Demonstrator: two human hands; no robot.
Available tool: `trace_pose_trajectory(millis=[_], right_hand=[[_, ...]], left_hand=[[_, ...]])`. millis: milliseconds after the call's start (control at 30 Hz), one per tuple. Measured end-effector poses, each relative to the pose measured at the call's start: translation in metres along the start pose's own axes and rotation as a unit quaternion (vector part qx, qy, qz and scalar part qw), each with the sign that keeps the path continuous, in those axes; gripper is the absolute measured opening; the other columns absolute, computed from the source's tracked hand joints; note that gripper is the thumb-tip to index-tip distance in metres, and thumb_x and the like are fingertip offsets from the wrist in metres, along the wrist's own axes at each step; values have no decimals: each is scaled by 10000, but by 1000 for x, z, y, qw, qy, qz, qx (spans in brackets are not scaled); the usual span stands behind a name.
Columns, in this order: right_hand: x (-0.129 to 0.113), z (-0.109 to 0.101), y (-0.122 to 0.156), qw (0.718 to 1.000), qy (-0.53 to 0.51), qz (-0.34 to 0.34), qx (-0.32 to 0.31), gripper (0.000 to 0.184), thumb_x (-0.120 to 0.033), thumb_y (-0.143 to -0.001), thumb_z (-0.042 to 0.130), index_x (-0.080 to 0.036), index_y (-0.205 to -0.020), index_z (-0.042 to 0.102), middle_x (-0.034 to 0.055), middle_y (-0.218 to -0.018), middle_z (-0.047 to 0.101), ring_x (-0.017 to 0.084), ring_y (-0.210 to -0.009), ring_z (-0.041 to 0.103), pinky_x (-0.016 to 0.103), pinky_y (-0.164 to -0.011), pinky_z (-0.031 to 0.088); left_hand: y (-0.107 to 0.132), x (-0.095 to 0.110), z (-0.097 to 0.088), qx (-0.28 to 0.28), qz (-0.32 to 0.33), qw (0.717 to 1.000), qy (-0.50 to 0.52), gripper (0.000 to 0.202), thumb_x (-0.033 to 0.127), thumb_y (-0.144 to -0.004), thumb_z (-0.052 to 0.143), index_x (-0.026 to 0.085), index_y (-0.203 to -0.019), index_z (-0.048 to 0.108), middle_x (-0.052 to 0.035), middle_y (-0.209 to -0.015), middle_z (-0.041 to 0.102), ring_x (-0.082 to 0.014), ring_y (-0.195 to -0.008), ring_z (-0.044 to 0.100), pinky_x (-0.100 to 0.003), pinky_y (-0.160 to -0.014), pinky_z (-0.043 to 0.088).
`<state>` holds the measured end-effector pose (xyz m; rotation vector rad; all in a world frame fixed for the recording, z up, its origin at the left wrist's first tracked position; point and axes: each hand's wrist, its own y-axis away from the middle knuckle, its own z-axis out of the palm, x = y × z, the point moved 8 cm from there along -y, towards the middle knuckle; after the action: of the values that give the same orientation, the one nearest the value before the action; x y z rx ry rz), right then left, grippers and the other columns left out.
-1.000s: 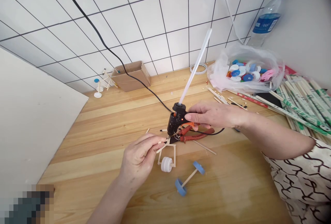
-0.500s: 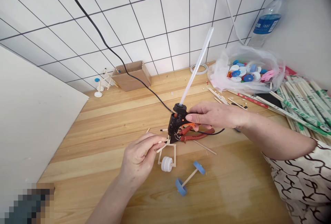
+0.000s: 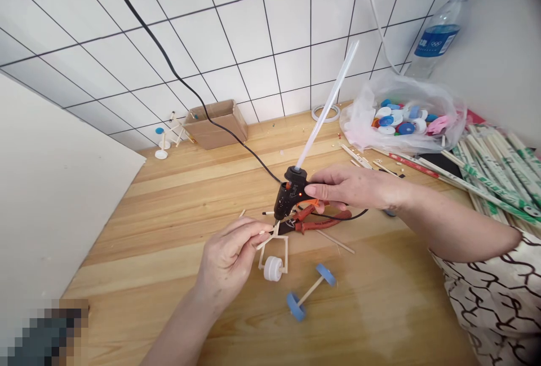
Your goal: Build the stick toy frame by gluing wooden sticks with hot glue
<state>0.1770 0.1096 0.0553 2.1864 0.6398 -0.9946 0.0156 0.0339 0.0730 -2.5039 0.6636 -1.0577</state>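
My right hand (image 3: 344,187) is closed around a black hot glue gun (image 3: 289,191) with an orange trigger, its nozzle pointing down and a long clear glue stick (image 3: 327,107) rising from its back. Between thumb and fingers, my left hand (image 3: 230,256) pinches a small frame of thin wooden sticks (image 3: 286,250). The nozzle is at the frame's upper joint; whether it touches I cannot tell. A white bottle-cap wheel (image 3: 273,269) sits at the frame's lower end. Nearer me lies a stick axle (image 3: 310,290) with a blue cap (image 3: 296,306) on each end.
Red-handled pliers (image 3: 323,221) lie just behind the frame. A black cord (image 3: 186,84) runs from the gun up the tiled wall. Further back are a cardboard box (image 3: 217,124), a tape roll (image 3: 325,113), a bag of bottle caps (image 3: 401,121), wrapped chopsticks (image 3: 501,169) and a bottle (image 3: 439,34).
The glue gun has tilted slightly, its glue stick's top leaning further right. My left hand and the stick frame stay almost where they were.
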Motion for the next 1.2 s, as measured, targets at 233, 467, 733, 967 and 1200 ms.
trace_pose_trajectory(millis=[233,467,733,967,1200], right_hand=[[0,0,1,998,-64,-22,-14,358,-482,-873,435,-173,-882,616,28,-803,605,86,-541,446,226,-507,377],[4,2,-1,997,-73,-14,-18,352,-482,-864,452,-179,-941,613,32,-816,619,92,-546,450,232,-502,370],[2,2,-2,999,-36,-34,-10,368,-465,-887,422,-154,-829,611,10,-712,570,87,-535,429,230,-502,333],[-2,0,-3,999,20,-38,10,371,-455,-880,424,-141,-830,617,1,-665,545,95,-545,429,230,-502,305],[-3,0,-3,999,21,-33,17,371,-461,-878,418,-142,-811,596,1,-675,555,92,-549,433,223,-496,292]], left_hand=[[0,0,-1,-1,4,1000,5,184,73,-814,529,190,-858,665,2,-769,681,-104,-696,643,-176,-641,507],[0,1,0,-3,4,1000,4,180,66,-814,535,189,-860,658,3,-774,671,-97,-693,633,-171,-639,501],[1,-1,-1,0,-2,1000,9,177,67,-810,540,190,-849,662,5,-760,673,-99,-689,636,-174,-633,502],[-1,-1,1,0,-6,1000,2,174,83,-815,530,193,-843,663,-3,-754,676,-111,-682,638,-191,-619,511],[-1,0,0,-5,-18,1000,4,170,110,-817,527,197,-843,671,-13,-754,686,-127,-684,647,-213,-618,521]])
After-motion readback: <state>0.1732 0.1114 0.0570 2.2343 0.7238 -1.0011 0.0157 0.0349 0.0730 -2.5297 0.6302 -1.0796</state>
